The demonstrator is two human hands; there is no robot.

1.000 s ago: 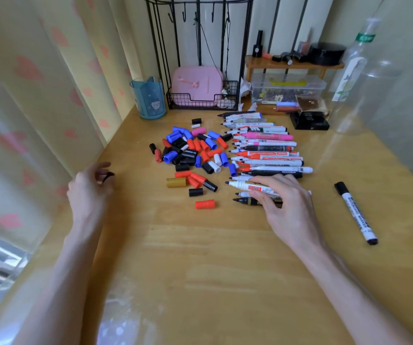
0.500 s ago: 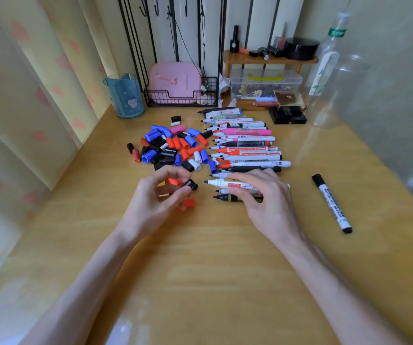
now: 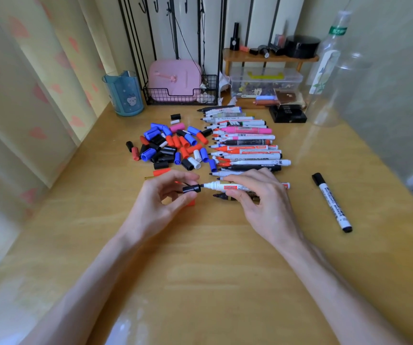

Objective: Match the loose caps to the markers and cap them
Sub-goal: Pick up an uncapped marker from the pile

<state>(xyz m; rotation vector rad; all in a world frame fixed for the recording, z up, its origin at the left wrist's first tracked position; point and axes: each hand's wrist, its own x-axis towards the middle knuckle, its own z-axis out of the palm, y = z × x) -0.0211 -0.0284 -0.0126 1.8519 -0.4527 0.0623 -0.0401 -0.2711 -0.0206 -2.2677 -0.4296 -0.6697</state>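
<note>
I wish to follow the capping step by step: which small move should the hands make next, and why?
Probably the left hand should push the black cap onto the white marker that the right hand grips: the cap's mouth sits just at the marker's black tip, seemingly not yet pushed home.

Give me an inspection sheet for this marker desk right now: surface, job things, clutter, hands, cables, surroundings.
Surface: wooden table, glossy.
Job's things: loose caps piled left of a row of uncapped markers; one capped whiteboard marker lies apart on the right.
Clutter: blue cup, wire basket holding a pink case, clear box, clear bottle at the back.
Hands: left hand pinches a black cap at the tip of a white marker gripped by the right hand; cap not yet on.
Cables: thin dark cord hangs behind the basket.
Surroundings: heart-patterned curtain on the left.
</note>
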